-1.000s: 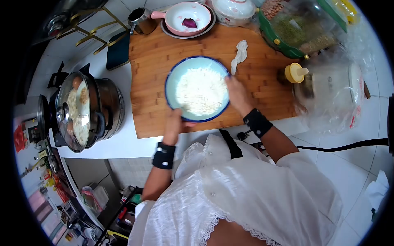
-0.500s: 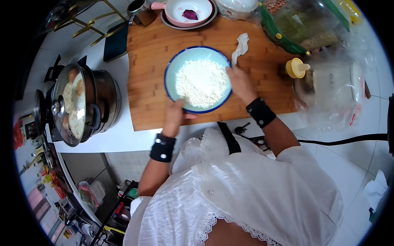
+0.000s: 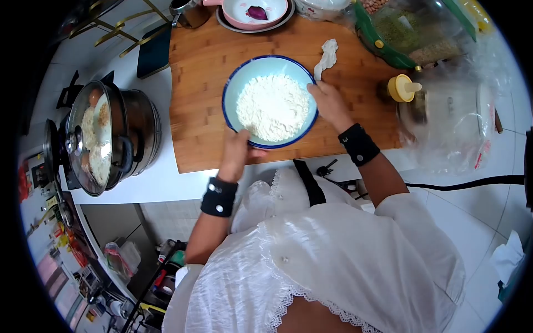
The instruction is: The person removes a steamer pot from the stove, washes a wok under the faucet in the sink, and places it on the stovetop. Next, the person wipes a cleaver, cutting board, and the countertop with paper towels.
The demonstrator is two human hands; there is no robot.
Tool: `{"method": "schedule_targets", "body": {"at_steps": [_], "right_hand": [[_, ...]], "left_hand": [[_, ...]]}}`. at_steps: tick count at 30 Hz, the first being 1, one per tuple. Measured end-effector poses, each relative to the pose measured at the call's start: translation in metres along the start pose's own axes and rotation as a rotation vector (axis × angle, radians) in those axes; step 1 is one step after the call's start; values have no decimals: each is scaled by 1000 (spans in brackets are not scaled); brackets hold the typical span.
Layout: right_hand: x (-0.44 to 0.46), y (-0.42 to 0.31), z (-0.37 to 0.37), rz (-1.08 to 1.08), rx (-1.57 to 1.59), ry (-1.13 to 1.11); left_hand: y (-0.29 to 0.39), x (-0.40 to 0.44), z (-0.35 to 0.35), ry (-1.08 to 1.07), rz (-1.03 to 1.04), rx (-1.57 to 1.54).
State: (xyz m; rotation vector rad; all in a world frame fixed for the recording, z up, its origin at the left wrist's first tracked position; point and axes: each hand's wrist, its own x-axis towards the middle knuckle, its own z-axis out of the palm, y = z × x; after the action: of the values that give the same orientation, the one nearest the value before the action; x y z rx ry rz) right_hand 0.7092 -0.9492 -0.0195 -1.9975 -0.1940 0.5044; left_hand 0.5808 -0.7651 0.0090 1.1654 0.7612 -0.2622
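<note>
A pale green bowl with a blue rim [image 3: 230, 94] is over the wooden board, with a heap of white flour-like powder [image 3: 273, 108] inside. My left hand [image 3: 237, 150] grips the rim at its lower left, fingers partly hidden beneath. On the right side, my right hand [image 3: 328, 102] holds the rim with the thumb on top. Whether the bowl rests on the board or is slightly lifted, I cannot tell. Just beyond my right hand lies a crumpled white cloth or tissue [image 3: 326, 58].
The wooden board [image 3: 194, 111] lies on a white counter. To the left stands a lidded steamer pot [image 3: 105, 139] containing food. A pink-rimmed bowl [image 3: 244, 22] with a piece of purple onion sits at the back. A yellow-capped bottle [image 3: 401, 87] and plastic-wrapped container [image 3: 449, 116] are at right.
The bowl has shifted slightly and appears more tilted, and the powder in it looks more heaped. Both hands have stayed on the rim; the view has shifted a little.
</note>
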Motion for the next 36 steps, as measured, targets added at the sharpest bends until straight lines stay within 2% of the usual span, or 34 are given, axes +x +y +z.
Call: {"method": "schedule_targets", "body": {"at_steps": [2,3,6,7,10,13,14,15,17,19,20,22,25,28,29,32,35,36], "right_hand": [[-10,-8,15,2,-34,38],[-21,-27,18,184,82,-103],[8,-4,14,16,99,-50],[4,-14,5,111,141,-125],[-2,-12,3,135,172,-172],[-29,-20,-3,190,335,-141],[-40,-20,-4,170,285,-122],[-54,-18,-6,154,237,-103],[-82,-8,-7,83,142,-145],[-105,12,-2,-22,45,-270],[-110,16,0,2,58,-359],[-115,16,7,45,85,-537],[-111,22,25,154,239,-626],[-113,31,28,270,436,-654],[-116,37,26,305,505,-653],[-124,70,18,155,368,-578],[-135,80,14,278,420,-593],[-139,83,15,334,441,-597]], "left_hand": [[10,11,-25,10,-107,21],[18,4,-36,-77,-13,124],[-5,6,-21,6,-27,-57],[-4,7,-20,-12,2,-74],[6,-4,-21,-25,31,-71],[-7,-8,-42,-3,64,-82],[-12,-13,-47,16,92,-88],[-15,-25,-46,106,185,12],[-37,-41,-78,22,174,266],[-52,-62,-91,-51,-38,374],[-76,-62,-102,-139,31,432],[-104,-67,-98,-188,-77,215],[-100,-57,-99,-272,-265,272],[-121,-52,-103,-273,-167,181],[-128,-56,-100,-215,-127,193],[-135,-63,-96,-136,-145,113],[-160,-63,-105,-236,72,99],[-158,-67,-99,-177,97,52]]}}
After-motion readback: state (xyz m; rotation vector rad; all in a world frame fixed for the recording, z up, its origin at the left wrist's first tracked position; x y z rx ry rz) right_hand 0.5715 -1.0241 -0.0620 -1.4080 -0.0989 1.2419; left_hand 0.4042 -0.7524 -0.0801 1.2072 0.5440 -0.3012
